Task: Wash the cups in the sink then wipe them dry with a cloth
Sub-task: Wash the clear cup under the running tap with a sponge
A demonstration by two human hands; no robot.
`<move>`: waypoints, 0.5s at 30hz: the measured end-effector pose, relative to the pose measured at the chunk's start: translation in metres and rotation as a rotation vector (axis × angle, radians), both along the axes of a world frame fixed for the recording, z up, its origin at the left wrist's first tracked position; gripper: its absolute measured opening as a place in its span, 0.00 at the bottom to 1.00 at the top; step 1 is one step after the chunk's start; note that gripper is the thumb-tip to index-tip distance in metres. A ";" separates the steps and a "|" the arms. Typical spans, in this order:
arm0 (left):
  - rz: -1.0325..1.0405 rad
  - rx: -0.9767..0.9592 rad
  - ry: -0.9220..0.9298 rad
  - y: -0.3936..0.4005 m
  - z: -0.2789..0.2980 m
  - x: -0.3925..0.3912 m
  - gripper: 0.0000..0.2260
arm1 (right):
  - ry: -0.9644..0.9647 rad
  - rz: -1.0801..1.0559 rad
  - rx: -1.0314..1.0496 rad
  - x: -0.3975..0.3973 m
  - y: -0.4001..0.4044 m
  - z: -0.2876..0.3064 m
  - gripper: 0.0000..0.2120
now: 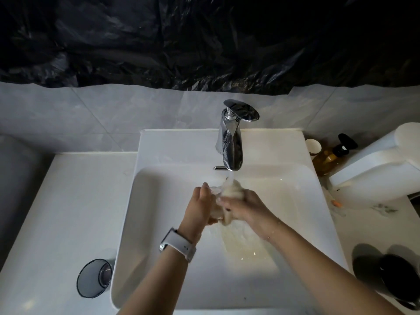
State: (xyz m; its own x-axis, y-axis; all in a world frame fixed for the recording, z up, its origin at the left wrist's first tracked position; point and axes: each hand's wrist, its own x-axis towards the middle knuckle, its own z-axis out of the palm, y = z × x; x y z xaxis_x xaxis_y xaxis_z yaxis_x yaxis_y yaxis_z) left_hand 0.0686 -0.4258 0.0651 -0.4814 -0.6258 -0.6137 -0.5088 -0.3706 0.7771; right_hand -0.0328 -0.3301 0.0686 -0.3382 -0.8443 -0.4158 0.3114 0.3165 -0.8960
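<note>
Both hands meet under running water from the tap [229, 142] over the sink [159, 178], working a pale, sodden cloth [229, 189] between them. The left hand [202, 205], a watch [178, 244] on its wrist, cups the bundle from one side with fingers curled around it; the right hand [244, 206] grips it from the other. Whether a clear cup sits inside the cloth cannot be told. A grey cup [94, 278] stands upright on the counter [68, 201] left of the basin, well apart from the hands; whether it has been washed is not evident. A dark cup [397, 278] sits at the right edge, near the counter's front. By this showing the job looks to be in its washing stage, with drying seemingly not yet begun.
</note>
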 end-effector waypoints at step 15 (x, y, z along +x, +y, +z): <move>0.039 -0.517 0.107 0.020 -0.013 0.014 0.11 | -0.158 -0.322 0.243 0.001 -0.024 -0.003 0.27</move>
State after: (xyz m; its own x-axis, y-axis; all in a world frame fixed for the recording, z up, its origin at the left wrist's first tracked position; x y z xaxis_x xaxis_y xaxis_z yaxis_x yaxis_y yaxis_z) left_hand 0.0829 -0.4055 0.0517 -0.4944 -0.8527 -0.1689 -0.4103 0.0577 0.9101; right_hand -0.0314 -0.3538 0.0653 -0.4846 -0.5777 -0.6568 0.5556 0.3766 -0.7412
